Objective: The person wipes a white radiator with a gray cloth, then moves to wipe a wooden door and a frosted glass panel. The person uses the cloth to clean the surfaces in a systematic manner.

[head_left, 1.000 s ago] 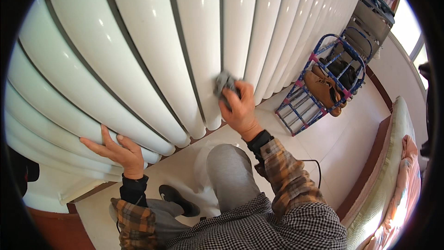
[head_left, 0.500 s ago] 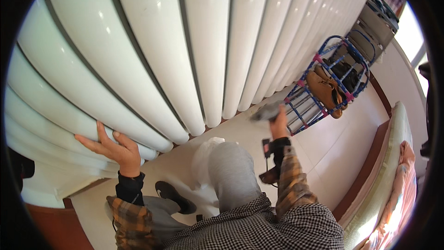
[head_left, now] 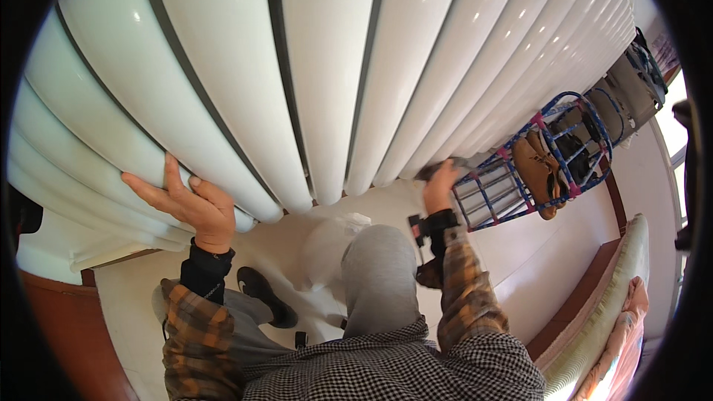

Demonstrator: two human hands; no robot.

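Right hand point(head_left: 440, 187) curled round grey cloth point(head_left: 427, 172), blurred. Cloth at fingertips, by lower ends of white radiator point(head_left: 319, 89) columns; contact unclear. Columns lie ahead and left of right hand; long axes there slant up to right. Cloth's own long axis and pointing: can't tell. Left hand point(head_left: 194, 204) farther from cloth, fingers spread on columns, holding nothing. Blue shoe rack point(head_left: 518, 181) just right of right hand.

The head-worn fisheye camera looks steeply down and forward from above the checked garment point(head_left: 386, 367) at bottom centre. It sits close to the white column radiator point(head_left: 323, 67), whose tubes bow across the upper frame and the left edge. The metal-tube shoe rack point(head_left: 506, 154) stands farther off, right of centre.
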